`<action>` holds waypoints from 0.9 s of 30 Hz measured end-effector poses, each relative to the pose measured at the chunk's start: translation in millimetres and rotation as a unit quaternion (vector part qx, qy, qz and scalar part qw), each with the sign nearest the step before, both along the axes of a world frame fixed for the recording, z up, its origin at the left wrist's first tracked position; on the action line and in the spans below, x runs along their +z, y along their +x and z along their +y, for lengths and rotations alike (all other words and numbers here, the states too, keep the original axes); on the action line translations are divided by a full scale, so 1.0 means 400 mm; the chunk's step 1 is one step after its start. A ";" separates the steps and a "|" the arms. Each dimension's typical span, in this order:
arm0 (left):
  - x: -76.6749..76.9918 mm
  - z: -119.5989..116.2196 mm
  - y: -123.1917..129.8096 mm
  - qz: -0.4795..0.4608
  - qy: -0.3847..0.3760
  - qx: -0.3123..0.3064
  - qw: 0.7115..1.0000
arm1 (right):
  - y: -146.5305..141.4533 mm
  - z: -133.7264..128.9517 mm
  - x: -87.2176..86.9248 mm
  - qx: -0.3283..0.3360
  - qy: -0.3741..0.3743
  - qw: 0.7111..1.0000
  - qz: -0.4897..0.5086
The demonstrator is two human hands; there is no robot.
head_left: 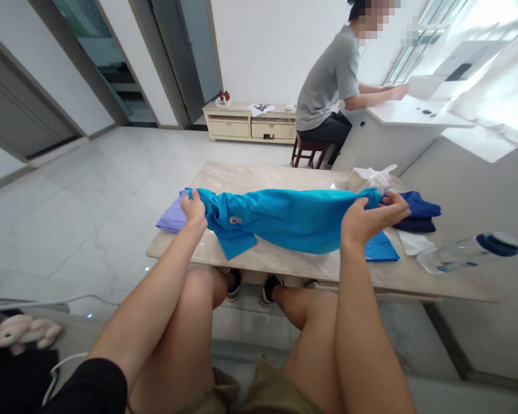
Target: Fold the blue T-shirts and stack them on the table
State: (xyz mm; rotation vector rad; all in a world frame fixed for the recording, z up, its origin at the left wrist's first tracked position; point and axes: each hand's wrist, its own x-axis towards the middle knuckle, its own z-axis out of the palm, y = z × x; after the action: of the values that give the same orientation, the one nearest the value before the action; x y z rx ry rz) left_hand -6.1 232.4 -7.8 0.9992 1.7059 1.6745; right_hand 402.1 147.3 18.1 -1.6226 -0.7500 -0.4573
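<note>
A bright blue shirt [297,215] with a small round red-and-white badge stretches between my two hands above the table. My left hand [194,208] is closed on its left end, near the bunched collar area. My right hand [366,217] pinches the opposite end between thumb and fingers. One sleeve hangs down toward the tabletop on the left. Behind my left hand lies a folded lilac cloth [171,217]. Just past my right hand are folded dark blue clothes [421,207], and a flat blue folded piece [382,248] lies below that wrist.
The marble-patterned table [293,263] also carries a clear water bottle [461,254], a white plastic bag [376,175] and a white paper [415,242]. Beyond it, a person [328,80] sits on a stool at a white desk [414,112]. A low cabinet [228,127] stands by the wall.
</note>
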 end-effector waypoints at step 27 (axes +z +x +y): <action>0.080 -0.114 0.179 0.232 -0.028 -0.507 0.829 | -0.233 0.025 0.018 0.513 -0.306 0.801 -0.027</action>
State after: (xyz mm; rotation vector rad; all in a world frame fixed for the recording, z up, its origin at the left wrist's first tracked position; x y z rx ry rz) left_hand 65.5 187.0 24.4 1.9341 1.0544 0.6922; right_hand 308.9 157.3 25.4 -1.4823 -1.7925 0.5971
